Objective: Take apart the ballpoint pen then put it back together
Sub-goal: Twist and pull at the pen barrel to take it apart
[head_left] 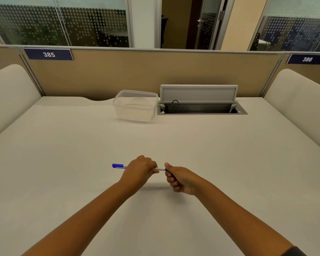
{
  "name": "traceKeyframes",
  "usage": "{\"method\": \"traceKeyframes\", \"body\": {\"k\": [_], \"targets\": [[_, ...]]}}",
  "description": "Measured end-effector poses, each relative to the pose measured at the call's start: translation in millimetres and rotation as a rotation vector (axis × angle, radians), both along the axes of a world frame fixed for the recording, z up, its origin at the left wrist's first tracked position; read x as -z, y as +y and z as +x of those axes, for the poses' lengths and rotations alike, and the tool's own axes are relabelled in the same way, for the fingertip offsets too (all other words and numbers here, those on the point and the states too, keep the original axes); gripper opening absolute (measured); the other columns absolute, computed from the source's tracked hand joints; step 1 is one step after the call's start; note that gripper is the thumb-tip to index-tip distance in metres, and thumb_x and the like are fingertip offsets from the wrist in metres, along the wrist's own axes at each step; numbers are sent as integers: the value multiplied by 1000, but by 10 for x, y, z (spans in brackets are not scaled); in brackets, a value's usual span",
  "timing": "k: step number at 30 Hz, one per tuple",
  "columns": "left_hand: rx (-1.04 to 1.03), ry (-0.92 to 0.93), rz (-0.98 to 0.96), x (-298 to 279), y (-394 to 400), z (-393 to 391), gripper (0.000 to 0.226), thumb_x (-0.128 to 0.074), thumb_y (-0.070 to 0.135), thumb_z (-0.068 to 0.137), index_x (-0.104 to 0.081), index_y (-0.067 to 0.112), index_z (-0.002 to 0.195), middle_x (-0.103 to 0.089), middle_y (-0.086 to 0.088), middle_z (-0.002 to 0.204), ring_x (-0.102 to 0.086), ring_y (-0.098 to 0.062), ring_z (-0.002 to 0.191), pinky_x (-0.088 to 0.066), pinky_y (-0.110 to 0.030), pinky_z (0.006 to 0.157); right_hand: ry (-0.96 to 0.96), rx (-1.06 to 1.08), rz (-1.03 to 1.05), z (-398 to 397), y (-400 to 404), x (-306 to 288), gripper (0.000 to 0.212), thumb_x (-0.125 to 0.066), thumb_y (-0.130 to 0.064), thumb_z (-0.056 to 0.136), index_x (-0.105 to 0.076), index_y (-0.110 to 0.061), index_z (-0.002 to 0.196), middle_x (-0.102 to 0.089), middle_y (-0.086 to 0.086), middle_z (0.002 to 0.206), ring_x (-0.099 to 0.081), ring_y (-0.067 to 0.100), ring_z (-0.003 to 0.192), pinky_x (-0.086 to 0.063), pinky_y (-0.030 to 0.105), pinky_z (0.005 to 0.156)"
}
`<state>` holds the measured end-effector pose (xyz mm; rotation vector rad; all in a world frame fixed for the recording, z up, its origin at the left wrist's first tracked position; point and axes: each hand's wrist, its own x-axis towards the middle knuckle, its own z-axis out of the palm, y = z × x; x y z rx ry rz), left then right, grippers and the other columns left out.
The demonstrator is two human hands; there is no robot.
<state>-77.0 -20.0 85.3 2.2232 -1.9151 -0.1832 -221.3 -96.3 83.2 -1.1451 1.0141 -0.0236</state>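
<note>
A ballpoint pen (161,169) with a white barrel and blue ends is held level, just above the white table (81,145), in the lower middle of the head view. My left hand (139,171) is closed around the barrel's middle, and the blue cap end sticks out to its left. My right hand (178,179) pinches the blue tip end at the right. A short stretch of white barrel shows between the two hands. The rest of the barrel is hidden inside my left fist.
A clear plastic tub (136,106) stands at the back middle of the table. To its right an open cable hatch (201,108) has its lid raised. A tan partition (137,71) closes off the far edge, and padded side panels flank the table.
</note>
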Motion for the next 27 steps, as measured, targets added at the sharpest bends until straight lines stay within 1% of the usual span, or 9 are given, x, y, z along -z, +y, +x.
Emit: {"method": "traceKeyframes", "body": {"k": [4, 8, 11, 13, 16, 20, 23, 25, 27], "targets": [[-31, 72, 24, -6, 4, -40, 32, -40, 32, 95, -63, 11, 104, -67, -9, 96, -48, -14, 78, -34, -23, 67, -78, -56, -177, -24, -17, 30, 35, -37, -41, 97, -42, -17, 72, -33, -4, 63, -24, 9, 51, -26, 19, 47], [-45, 86, 95, -3, 23, -46, 30, -39, 29, 96, -61, 12, 107, -67, -9, 103, -57, -18, 83, -37, -23, 70, -51, -176, -335, -87, -13, 46, 25, -38, -41, 96, -50, -20, 89, -40, -1, 73, -29, 9, 53, -31, 19, 50], [-40, 65, 110, -41, 16, -57, 32, -38, 32, 96, -59, 14, 111, -67, -9, 105, -61, -22, 91, -39, -24, 71, 15, -151, -326, -85, -5, 45, 42, -34, -56, 92, -57, -21, 83, -45, -2, 72, -32, 10, 54, -31, 20, 51], [-28, 77, 80, -83, 31, -87, 32, -39, 32, 96, -52, 18, 122, -66, -8, 110, -60, -21, 94, -42, -25, 74, 21, -129, -322, -68, -6, 39, 46, -32, -54, 93, -54, -19, 74, -43, -3, 66, -30, 10, 52, -28, 20, 50], [-9, 106, 57, -128, 72, -126, 29, -46, 30, 93, -45, 18, 120, -63, -6, 111, -56, -18, 87, -39, -21, 70, -22, -121, -315, -54, -27, 25, 41, -33, -46, 96, -49, -18, 72, -40, -4, 65, -27, 9, 50, -25, 20, 49], [4, 13, 53, -127, 82, -100, 13, -41, 29, 95, -40, 18, 90, -62, -7, 96, -46, -16, 71, -27, -17, 51, -43, -153, -342, -63, -37, 24, 36, -31, -41, 98, -47, -18, 76, -39, -4, 66, -26, 8, 50, -25, 20, 49], [-16, -22, 49, -120, 90, -92, 19, -36, 29, 97, -48, 15, 98, -54, -2, 83, -46, -16, 69, -23, -16, 47, -61, -183, -387, -88, -25, 29, 32, -30, -37, 99, -48, -19, 79, -39, -4, 68, -27, 8, 50, -26, 19, 48], [-37, -21, 77, -124, 93, -99, 19, -37, 24, 97, -51, 14, 105, -56, -4, 85, -46, -16, 70, -25, -18, 49, -62, -198, -410, -94, -16, 36, 30, -30, -35, 99, -50, -19, 83, -39, -4, 68, -27, 8, 51, -26, 18, 47], [-48, 1, 118, -126, 70, -107, 18, -40, 19, 96, -52, 13, 107, -62, -8, 96, -47, -17, 73, -32, -20, 58, -47, -209, -428, -78, -11, 41, 26, -31, -33, 100, -51, -20, 89, -40, -3, 69, -28, 8, 52, -26, 18, 47]]}}
